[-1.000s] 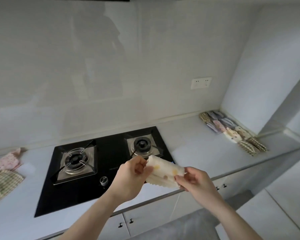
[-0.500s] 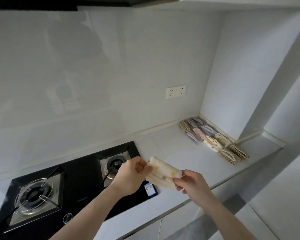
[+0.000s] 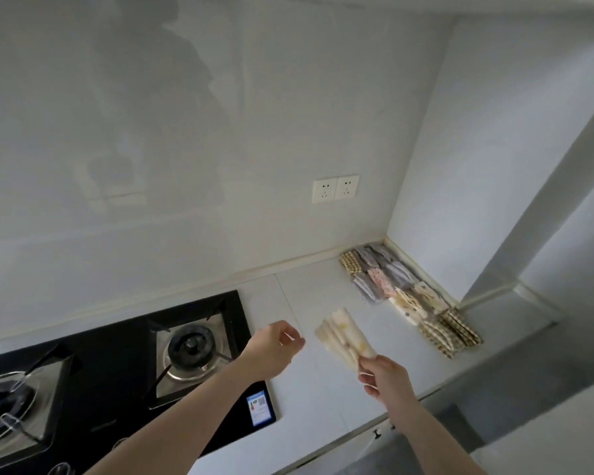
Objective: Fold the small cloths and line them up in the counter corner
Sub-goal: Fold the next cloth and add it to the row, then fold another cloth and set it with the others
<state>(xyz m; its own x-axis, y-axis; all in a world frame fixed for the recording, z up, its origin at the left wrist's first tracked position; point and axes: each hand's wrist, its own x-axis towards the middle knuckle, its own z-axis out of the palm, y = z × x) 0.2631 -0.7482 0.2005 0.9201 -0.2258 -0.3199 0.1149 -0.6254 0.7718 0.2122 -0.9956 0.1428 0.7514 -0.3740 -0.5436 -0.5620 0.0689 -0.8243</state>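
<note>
Right hand [image 3: 384, 377] pinches the near end of 1 folded cloth [image 3: 345, 337], cream with yellow spots, thumb and fingers curled onto its lower corner. The cloth is clear of the table [image 3: 309, 382], held in the air. Its long axis runs from the right hand up and to the left, free end pointing toward the back wall.

Left hand [image 3: 276, 349] is apart from the cloth, just to its left, holding nothing; fingers loosely curled, thumb and forefinger tips near each other. It hangs over the table edge of the gas hob [image 3: 117, 365].

Row of folded cloths [image 3: 412, 296] lies in the table corner, against the right wall. It runs from the back corner out toward the front edge, 2 cloths abreast as far as can be told; pattern detail is small. The nearest end of the row, checked tan pieces, sits toward the table front.

Key relation: the row lies ahead and to the right of the held cloth, well apart from it. The right hand is the nearer one and already has the grip; the left hand is farther and on the wrong side.

Judgement: folding of this piece looks done, placing is the step in hand. The held cloth's axis slants the opposite way to the row, so it likely needs a turn of the wrist before setting down at the open near end.

Wall socket [image 3: 335, 188] above, not involved.
</note>
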